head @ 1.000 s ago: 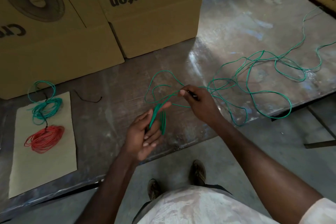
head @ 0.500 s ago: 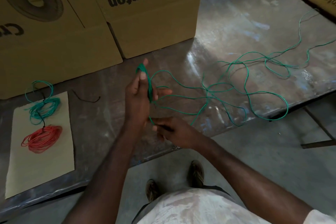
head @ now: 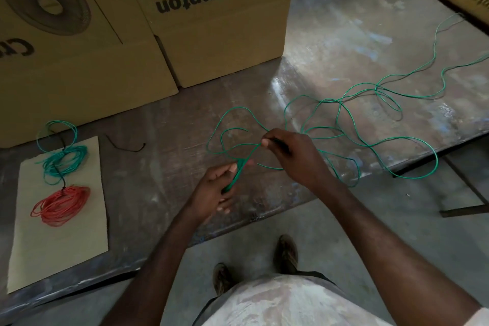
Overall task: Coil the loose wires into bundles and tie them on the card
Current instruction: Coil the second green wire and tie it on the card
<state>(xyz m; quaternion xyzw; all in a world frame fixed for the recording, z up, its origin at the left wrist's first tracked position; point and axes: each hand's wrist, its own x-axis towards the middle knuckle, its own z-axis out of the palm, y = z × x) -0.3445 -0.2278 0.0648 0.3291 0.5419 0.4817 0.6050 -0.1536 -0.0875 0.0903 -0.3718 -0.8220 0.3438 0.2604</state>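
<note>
Above the near edge of the metal table (head: 344, 34), the left hand (head: 214, 193) is closed around a small started coil of the green wire (head: 370, 145), its strands gathered between thumb and fingers. The right hand (head: 293, 156) pinches a single strand of the same wire between thumb and forefinger, just right of the coil and slightly farther from the person. Beyond the hands, the remaining wire lies in loose, overlapping loops across the table toward its right side. At far left, the card (head: 58, 254) lies flat on the table, bearing a teal bundle (head: 66, 164) and, nearer the person, a red bundle (head: 62, 205), joined by a black tie. A short black tie piece (head: 127, 147) lies beside the card. Cardboard boxes (head: 211, 21) stand behind.
</note>
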